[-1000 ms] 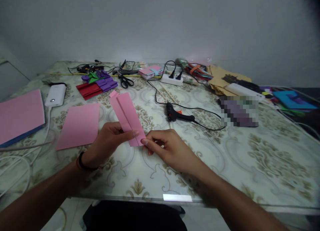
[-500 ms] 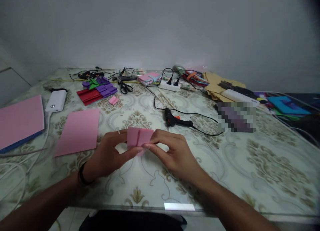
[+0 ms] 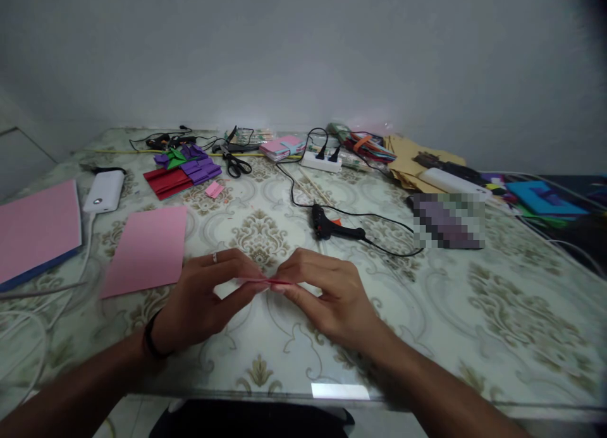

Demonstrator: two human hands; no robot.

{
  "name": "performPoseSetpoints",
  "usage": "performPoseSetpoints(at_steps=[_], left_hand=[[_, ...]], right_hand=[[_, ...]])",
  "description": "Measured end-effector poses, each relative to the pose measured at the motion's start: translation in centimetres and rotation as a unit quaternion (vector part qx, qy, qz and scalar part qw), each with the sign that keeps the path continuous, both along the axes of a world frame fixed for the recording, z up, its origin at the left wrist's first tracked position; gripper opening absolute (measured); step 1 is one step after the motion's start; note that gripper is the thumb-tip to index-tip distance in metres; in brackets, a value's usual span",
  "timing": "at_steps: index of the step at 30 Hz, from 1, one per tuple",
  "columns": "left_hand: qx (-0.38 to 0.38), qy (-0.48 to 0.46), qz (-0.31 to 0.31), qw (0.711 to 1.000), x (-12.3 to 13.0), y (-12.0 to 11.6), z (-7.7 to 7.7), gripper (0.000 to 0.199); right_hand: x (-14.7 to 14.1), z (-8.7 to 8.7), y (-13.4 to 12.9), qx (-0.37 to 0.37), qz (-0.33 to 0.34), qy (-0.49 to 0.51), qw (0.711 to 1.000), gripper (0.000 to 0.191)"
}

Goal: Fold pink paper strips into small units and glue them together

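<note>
A small piece of folded pink paper (image 3: pixel 252 280) is seen nearly edge-on, so only a thin strip of it shows between my fingers. My left hand (image 3: pixel 203 292) pinches its left part between thumb and fingers. On the other side my right hand (image 3: pixel 327 286) pinches the right part, the two sets of fingertips almost touching. Both hands are above the patterned table (image 3: pixel 265 337), near its front. To the left of my left hand lies a flat pink sheet (image 3: pixel 146 251).
A black glue gun (image 3: pixel 336 226) lies beyond my right hand, its cord running to a white power strip (image 3: pixel 321 162). Farther back are black scissors (image 3: pixel 234 163) and folded red paper (image 3: pixel 165 182). A white power bank (image 3: pixel 105 190) and a pink stack (image 3: pixel 40 229) sit at left.
The pink paper has tipped from showing its creased face to nearly edge-on. My fingertips have come closer together along it.
</note>
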State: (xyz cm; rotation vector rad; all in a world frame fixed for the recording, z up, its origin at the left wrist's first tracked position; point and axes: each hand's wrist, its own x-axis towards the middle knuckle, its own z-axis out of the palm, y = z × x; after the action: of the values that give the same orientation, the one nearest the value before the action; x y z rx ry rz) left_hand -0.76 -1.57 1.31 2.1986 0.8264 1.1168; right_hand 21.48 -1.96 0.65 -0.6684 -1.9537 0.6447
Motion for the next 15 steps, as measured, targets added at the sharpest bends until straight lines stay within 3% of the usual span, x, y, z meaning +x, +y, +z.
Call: performPoseSetpoints(at_steps=[9,15], left_hand=[[-0.062,0.044,-0.006,0.997,-0.3,-0.34,0.76,0.01],[-0.107,0.01,-0.02,0.994,-0.51,-0.32,0.72,0.011]], right_hand=[[-0.16,-0.12,-0.09,-0.013,0.031,-0.033,0.999,0.018],[-0.29,-0.02,-0.26,-0.054,0.041,-0.041,0.997,0.019]])
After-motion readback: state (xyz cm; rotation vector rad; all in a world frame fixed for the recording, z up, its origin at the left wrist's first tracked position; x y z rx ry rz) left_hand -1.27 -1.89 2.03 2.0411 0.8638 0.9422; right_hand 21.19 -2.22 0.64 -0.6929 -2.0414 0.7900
